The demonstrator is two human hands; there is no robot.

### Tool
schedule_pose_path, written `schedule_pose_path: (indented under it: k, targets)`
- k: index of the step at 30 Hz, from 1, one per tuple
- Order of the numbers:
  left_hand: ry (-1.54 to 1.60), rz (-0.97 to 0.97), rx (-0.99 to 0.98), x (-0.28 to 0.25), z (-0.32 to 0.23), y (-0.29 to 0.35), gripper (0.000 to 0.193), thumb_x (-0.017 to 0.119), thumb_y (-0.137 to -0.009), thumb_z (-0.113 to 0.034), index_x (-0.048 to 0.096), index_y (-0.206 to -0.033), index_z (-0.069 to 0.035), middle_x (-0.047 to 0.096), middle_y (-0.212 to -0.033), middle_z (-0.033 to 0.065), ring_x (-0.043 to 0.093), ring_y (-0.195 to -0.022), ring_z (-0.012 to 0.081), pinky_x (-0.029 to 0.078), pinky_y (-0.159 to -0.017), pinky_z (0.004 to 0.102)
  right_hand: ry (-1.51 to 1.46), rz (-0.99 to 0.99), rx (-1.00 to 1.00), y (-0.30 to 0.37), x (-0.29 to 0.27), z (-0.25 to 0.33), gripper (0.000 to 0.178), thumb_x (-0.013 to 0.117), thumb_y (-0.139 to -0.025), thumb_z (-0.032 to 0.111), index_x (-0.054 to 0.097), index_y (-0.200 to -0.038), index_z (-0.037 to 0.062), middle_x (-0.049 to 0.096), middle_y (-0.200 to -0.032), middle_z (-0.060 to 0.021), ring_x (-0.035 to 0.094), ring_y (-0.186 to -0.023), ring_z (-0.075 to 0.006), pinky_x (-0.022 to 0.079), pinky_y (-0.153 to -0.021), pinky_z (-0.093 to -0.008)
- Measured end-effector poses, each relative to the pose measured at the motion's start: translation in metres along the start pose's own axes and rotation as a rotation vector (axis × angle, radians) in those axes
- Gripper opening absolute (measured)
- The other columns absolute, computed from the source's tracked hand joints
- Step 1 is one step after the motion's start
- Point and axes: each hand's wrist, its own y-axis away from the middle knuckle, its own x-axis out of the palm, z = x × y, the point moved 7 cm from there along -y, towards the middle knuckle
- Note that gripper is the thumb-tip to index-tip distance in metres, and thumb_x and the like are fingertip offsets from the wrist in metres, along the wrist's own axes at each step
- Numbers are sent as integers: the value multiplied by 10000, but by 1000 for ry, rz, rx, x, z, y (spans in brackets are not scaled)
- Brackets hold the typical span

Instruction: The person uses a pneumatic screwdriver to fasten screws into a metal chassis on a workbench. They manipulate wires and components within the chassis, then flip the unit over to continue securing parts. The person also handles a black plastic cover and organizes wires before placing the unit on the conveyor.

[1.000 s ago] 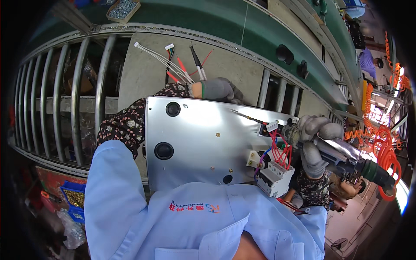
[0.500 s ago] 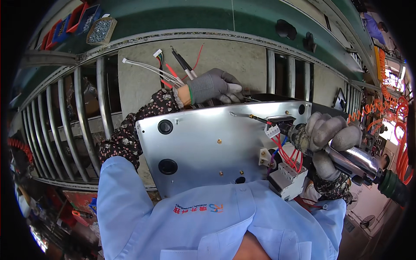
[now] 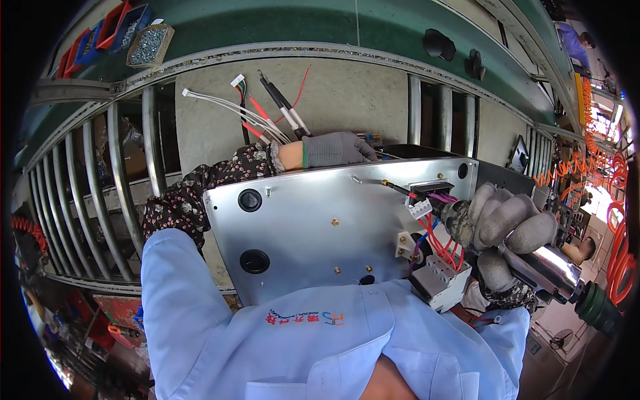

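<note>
A silvery sheet-metal panel (image 3: 300, 230) of a box-like housing stands tilted before me, with black round grommets and small brass fittings. My left hand (image 3: 340, 148), in a grey glove, reaches over its far edge; the fingers are mostly hidden behind it. My right hand (image 3: 507, 223), also gloved, is wrapped round a chrome-bodied power screwdriver (image 3: 543, 267). A thin dark shaft in line with its nose points at the panel's upper right, near a small metal stud (image 3: 357, 179). Below the tool hang red wires and a grey circuit breaker block (image 3: 440, 283), beside a white connector (image 3: 419, 209).
Loose wires with connectors (image 3: 267, 110) stick out past the far edge over a grey board (image 3: 207, 113). Metal rollers (image 3: 97, 193) run at the left. Screw bins (image 3: 150, 45) stand far left on the green bench (image 3: 300, 23). Orange coiled hoses (image 3: 587, 160) hang at the right.
My left hand has lowered behind the panel's far edge, so its fingers show less. The panel has shifted slightly left. My right hand keeps its grip on the screwdriver.
</note>
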Motion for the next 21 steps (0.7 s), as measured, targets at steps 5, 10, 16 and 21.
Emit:
schedule_pose_path:
  k: [5, 10, 16, 21]
  targets:
    - [55, 46, 11, 6, -2, 1, 206, 577, -779, -154, 616, -924, -13, 617, -784, 28, 535, -681, 64, 442, -624, 220, -24, -21, -31, 6, 4, 3, 327, 688, -657, -28, 486, -896, 68, 558, -883, -147, 552, -730, -235, 469, -628, -352]
    - [102, 24, -27, 1, -3, 8, 268, 574, -785, -232, 611, -922, -5, 614, -791, 54, 539, -688, 91, 436, -637, 243, -7, -67, -65, 11, 0, 0, 316, 692, -655, -15, 488, -884, 63, 563, -863, -143, 554, -686, -230, 478, -618, -344]
    - [227, -102, -303, -2, -31, 34, 392, 563, -793, -357, 605, -926, 9, 609, -803, 107, 545, -707, 138, 428, -664, 286, 38, -116, -101, 8, 5, 4, 336, 719, -616, -24, 499, -860, 44, 569, -826, -159, 560, -663, -225, 477, -576, -319]
    - [-136, -46, -171, -4, -54, 37, 427, 568, -787, -395, 609, -914, 11, 594, -760, 107, 528, -693, 154, 419, -661, 306, 98, -132, -127, 4, 10, 5, 347, 720, -613, -18, 514, -890, 12, 565, -814, -179, 556, -656, -216, 471, -522, -301]
